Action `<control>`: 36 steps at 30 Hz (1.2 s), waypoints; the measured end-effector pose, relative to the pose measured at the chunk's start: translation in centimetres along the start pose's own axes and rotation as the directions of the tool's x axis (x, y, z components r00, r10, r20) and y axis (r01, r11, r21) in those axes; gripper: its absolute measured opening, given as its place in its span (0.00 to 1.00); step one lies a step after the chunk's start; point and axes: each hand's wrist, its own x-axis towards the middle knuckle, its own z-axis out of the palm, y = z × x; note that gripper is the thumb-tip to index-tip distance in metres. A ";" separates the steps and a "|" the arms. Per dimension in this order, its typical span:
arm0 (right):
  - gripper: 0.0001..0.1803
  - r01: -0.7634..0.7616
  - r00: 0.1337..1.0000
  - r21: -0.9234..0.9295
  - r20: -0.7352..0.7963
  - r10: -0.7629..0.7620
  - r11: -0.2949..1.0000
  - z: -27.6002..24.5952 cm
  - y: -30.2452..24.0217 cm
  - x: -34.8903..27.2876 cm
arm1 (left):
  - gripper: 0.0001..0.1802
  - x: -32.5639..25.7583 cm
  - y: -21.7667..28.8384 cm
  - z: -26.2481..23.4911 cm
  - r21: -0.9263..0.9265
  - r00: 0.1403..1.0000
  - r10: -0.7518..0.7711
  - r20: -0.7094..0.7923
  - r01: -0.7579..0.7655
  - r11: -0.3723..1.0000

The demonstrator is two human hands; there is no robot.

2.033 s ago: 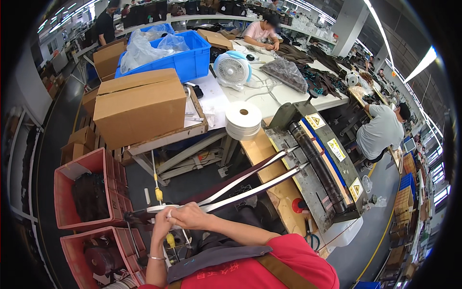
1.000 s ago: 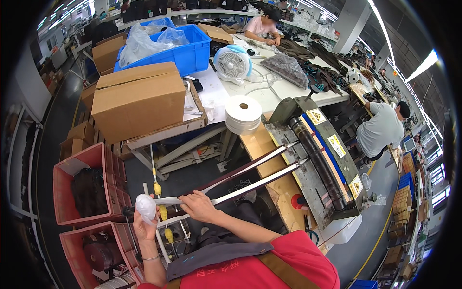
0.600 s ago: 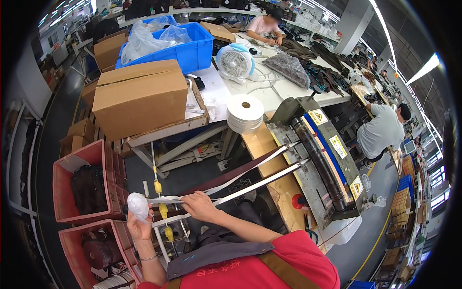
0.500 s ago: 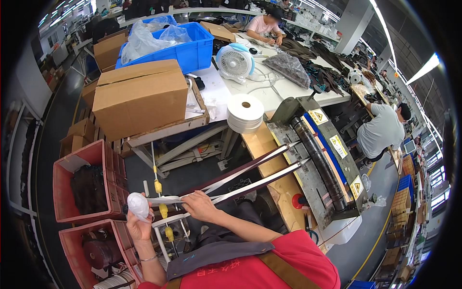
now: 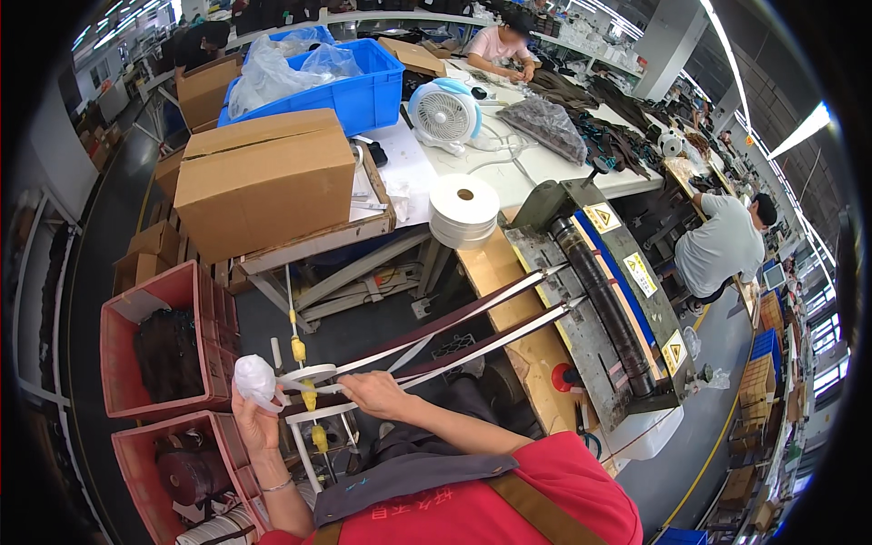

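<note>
My left hand (image 5: 258,427) is closed round a white, rounded, crinkled bundle (image 5: 255,380) whose kind I cannot make out. A thin white strip runs from beside it toward my right hand (image 5: 376,396), whose fingers are closed at the white tape (image 5: 418,381). White and dark maroon strips (image 5: 472,311) stretch from near my hands to the roller machine (image 5: 601,304) on the right. Just beyond my hands, a pale ring-like edge (image 5: 313,373) shows at a stand with yellow fittings (image 5: 309,400). The strip inside my right fingers is mostly hidden.
Two red crates (image 5: 163,272) stand at my left, with dark material and rolls inside. A large cardboard box (image 5: 265,186), a blue bin (image 5: 341,95), a fan (image 5: 444,116) and a white tape spool (image 5: 463,211) occupy the tables ahead. Other people work farther off.
My left hand and the white bundle have shifted slightly left. My right hand has moved a little down and left. A person in dark clothing now shows more at the far left.
</note>
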 end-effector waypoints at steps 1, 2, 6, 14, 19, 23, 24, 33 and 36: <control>0.10 -0.051 0.993 0.018 0.107 0.048 0.999 -0.3 -0.5 0.1 | 0.27 0.2 -0.1 0.4 0.130 0.999 0.020 -0.037 -0.015 0.991; 0.10 -0.008 0.991 0.060 0.132 0.000 0.998 -0.7 -1.3 0.1 | 0.26 0.2 -0.2 0.6 0.258 0.996 0.045 -0.071 -0.025 0.966; 0.14 0.080 0.982 0.222 0.148 -0.115 0.972 -2.9 -3.9 0.8 | 0.22 0.2 -1.1 0.1 0.971 0.975 -0.149 0.167 -0.136 0.198; 0.18 -0.050 0.974 0.385 0.224 -0.040 0.922 -4.6 -3.0 2.3 | 0.31 -1.9 -3.0 -2.3 0.140 0.875 -0.411 0.257 0.387 0.911; 0.16 0.007 0.999 0.160 0.045 -0.015 0.987 -2.1 -2.1 0.8 | 0.31 -0.6 -1.9 -1.8 -0.285 0.973 -0.200 0.115 0.225 0.932; 0.15 0.087 0.996 0.105 -0.024 -0.085 0.991 -1.8 -2.3 0.6 | 0.27 0.5 -0.8 0.1 0.196 1.000 0.000 0.010 -0.002 0.981; 0.15 0.084 0.996 0.078 -0.005 -0.084 0.993 -2.0 -2.5 0.5 | 0.26 0.5 -0.9 0.1 0.236 1.000 0.013 -0.015 -0.009 0.972; 0.15 0.105 0.993 0.111 0.043 -0.110 0.988 -2.7 -3.4 0.1 | 0.21 -0.1 -2.8 0.4 0.824 0.998 0.047 0.047 -0.065 0.563; 0.16 0.164 0.986 0.107 -0.028 -0.162 0.981 -2.7 -3.4 0.5 | 0.20 -0.7 -3.1 1.2 0.893 0.957 -0.283 0.061 0.074 0.443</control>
